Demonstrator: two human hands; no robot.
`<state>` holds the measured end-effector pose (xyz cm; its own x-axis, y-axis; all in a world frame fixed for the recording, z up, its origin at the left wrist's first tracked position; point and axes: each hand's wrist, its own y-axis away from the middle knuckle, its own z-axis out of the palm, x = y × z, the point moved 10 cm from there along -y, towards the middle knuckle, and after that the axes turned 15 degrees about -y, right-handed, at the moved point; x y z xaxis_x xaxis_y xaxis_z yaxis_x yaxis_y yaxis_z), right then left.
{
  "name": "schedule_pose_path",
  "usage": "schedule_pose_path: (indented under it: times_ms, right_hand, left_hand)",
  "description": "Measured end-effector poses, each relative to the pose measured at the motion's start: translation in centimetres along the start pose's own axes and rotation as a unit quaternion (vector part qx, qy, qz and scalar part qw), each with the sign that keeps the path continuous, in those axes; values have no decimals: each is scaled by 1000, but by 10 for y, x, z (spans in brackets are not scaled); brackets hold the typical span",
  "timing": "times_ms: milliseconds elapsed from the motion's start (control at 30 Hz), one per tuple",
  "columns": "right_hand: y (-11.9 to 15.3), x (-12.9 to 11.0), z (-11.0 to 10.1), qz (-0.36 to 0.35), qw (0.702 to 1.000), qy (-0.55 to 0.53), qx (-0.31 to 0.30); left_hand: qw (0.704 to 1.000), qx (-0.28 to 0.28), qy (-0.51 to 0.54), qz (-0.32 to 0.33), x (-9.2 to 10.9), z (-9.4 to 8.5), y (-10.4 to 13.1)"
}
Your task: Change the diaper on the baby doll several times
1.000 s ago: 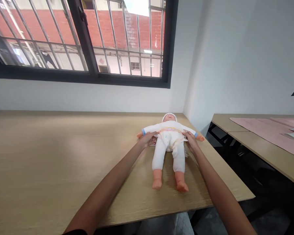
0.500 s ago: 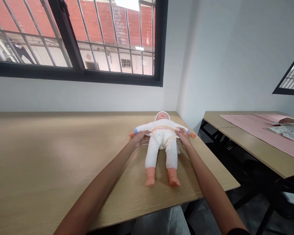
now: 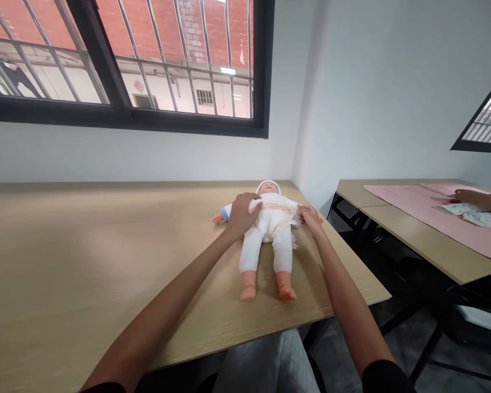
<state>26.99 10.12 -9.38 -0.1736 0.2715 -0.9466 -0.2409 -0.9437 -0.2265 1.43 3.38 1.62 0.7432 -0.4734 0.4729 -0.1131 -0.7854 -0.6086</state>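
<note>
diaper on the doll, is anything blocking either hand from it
Nothing visible is: the left hand lies at the diaper's waist, and the right hand seems to pinch its opposite edge beside the doll.

Walls (image 3: 364, 98): pale, plain, meeting at a corner beyond the wood-grain counter (image 3: 77, 273). Window (image 3: 105, 65): dark-framed, metal bars (image 3: 205, 33), red brickwork (image 3: 167, 33) outside. Second barred window (image 3: 489, 117) at right edge. Adjacent table (image 3: 425, 244): partly covered by pink sheet (image 3: 417, 204). Floor (image 3: 454, 349): grey. Counter top shows soft sheen.
</note>
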Motion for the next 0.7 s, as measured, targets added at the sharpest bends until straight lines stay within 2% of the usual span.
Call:
schedule_pose_path:
  times_ms: [67, 100, 167, 267, 333, 433, 500, 567, 700]
  right_hand:
    - [3, -2, 5, 37, 997, 31, -52]
    - [7, -2, 9, 58, 993, 51, -85]
    - [17, 0, 15, 103, 977, 102, -157]
    - [39, 7, 20, 171, 935, 166, -262]
    - [52, 10, 22, 196, 908, 193, -315]
    - [68, 12, 34, 175, 858, 273, -399]
    - [73, 12, 43, 143, 835, 304, -435]
    - [67, 9, 45, 126, 856, 283, -413]
    - [44, 8, 26, 101, 924, 219, -296]
  left_hand:
    - [984, -54, -109, 134, 45, 21, 11]
    - [972, -74, -144, 172, 58, 32, 17]
    - [953, -97, -184, 219, 73, 52, 24]
    - [932, -136, -222, 252, 72, 78, 27]
    - [918, -147, -253, 269, 68, 87, 26]
    - [904, -126, -290, 288, 65, 87, 26]
    - [899, -116, -304, 292, 65, 86, 26]
    - [896, -114, -314, 293, 64, 87, 28]
    - [894, -110, -317, 298, 65, 86, 29]
